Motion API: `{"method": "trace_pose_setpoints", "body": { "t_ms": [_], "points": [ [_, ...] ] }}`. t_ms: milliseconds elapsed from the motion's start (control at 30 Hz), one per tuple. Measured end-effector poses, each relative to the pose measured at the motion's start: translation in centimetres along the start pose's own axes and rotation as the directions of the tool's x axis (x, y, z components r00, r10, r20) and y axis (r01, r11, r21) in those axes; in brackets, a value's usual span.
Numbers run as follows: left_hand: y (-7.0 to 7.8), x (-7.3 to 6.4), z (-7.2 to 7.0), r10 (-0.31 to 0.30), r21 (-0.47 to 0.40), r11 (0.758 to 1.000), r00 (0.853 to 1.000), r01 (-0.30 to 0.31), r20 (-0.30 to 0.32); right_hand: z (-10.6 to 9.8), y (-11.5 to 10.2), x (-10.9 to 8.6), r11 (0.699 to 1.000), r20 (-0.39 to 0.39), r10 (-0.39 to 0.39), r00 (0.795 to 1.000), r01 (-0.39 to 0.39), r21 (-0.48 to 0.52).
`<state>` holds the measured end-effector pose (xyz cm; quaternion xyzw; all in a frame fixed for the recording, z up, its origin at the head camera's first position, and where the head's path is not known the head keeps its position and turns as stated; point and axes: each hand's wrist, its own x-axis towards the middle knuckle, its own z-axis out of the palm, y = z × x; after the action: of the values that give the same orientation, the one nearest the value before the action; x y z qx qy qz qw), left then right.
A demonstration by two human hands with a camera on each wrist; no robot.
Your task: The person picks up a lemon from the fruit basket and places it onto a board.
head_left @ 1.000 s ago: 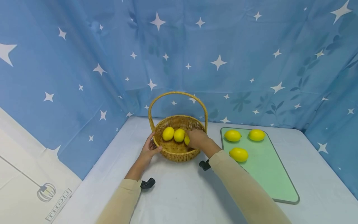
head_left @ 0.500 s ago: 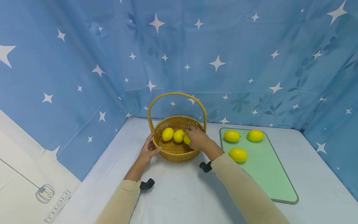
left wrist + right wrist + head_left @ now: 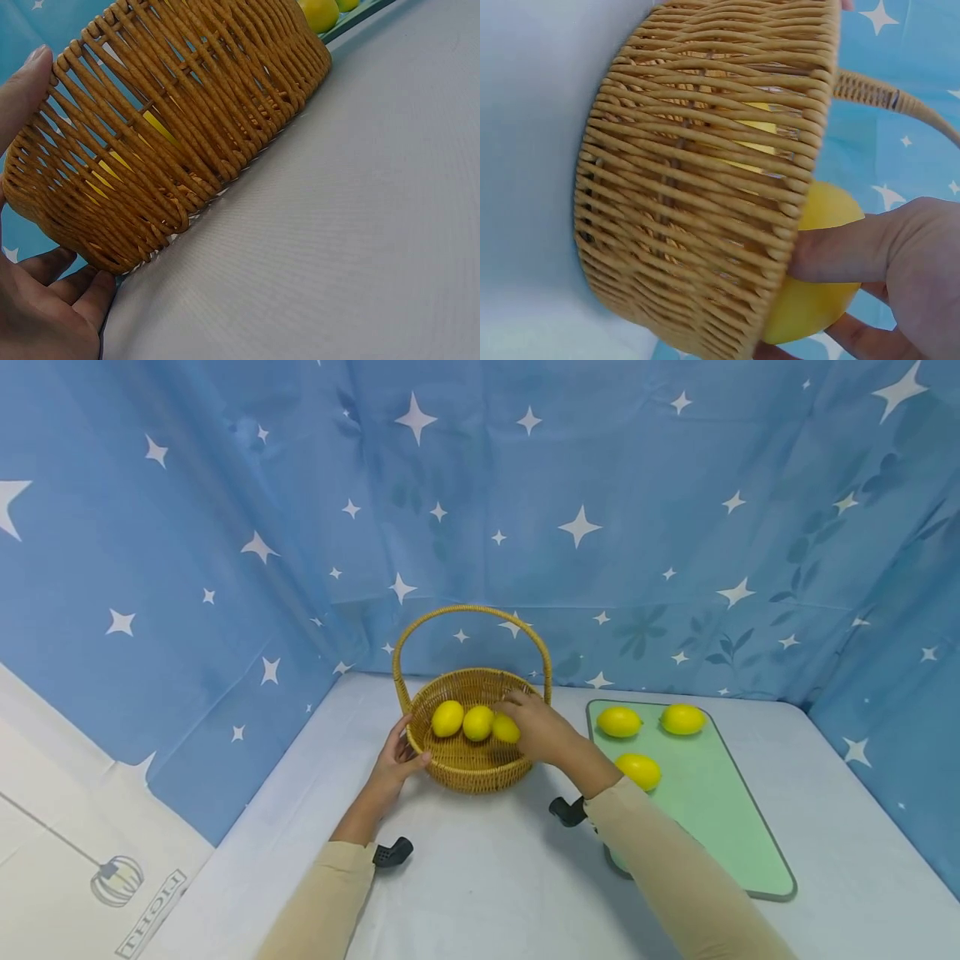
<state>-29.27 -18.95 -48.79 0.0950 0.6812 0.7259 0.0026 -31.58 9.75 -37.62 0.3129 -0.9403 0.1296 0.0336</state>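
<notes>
The wicker basket [image 3: 476,778] stood upright on the white table [image 3: 465,893], with three lemons inside: a left lemon [image 3: 447,719], a middle lemon [image 3: 478,723] and a right lemon [image 3: 506,729]. The right hand [image 3: 546,731] reached in over the right side and held the right lemon, its thumb lying across the fruit and its fingers on the other side, spread only to the lemon's width. The left hand [image 3: 392,768] gripped the basket's left side, thumb at the rim and fingers low on the outer wall.

To the right, a flat green board [image 3: 712,810] with a grey edge bore three more lemons: two at the far end [image 3: 619,722] and a nearer one [image 3: 639,771] beside the right forearm.

At the near left, pale cloth [image 3: 45,760] carried a drawing of a caged lamp [image 3: 117,881] and slanted capitals [image 3: 151,914] that seemed to read "LIGHT". The basket was round, woven of glossy golden-brown strands under a tall arched handle [image 3: 470,608]. Behind it hung a creased blue curtain [image 3: 480,468] printed with white four-pointed stars.
</notes>
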Motion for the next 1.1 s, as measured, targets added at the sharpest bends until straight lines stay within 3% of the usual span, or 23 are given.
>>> {"method": "trace_pose_setpoints", "body": {
  "t_ms": [367,733,900,1100],
  "points": [
    [0.0,-0.2,0.1,-0.013,0.001,1.0,1.0,0.013,-0.021,-1.4,0.6,-2.3,0.997,-0.069,-0.07,0.995,0.072,0.023],
    [0.1,0.0,0.1,-0.014,0.014,1.0,1.0,0.014,-0.015,-2.2,2.3,-4.6,0.993,-0.169,-0.117,0.979,0.115,-0.022],
    [0.5,-0.2,0.2,-0.022,0.003,1.0,1.0,0.022,0.012,-2.6,3.1,-5.8,0.996,-0.162,-0.092,0.983,0.092,-0.005],
    [0.0,-0.1,0.0,-0.009,0.012,1.0,1.0,0.009,-0.008,-2.9,4.0,-7.6,0.995,-0.164,-0.092,0.982,0.095,0.012]
  ]
}}
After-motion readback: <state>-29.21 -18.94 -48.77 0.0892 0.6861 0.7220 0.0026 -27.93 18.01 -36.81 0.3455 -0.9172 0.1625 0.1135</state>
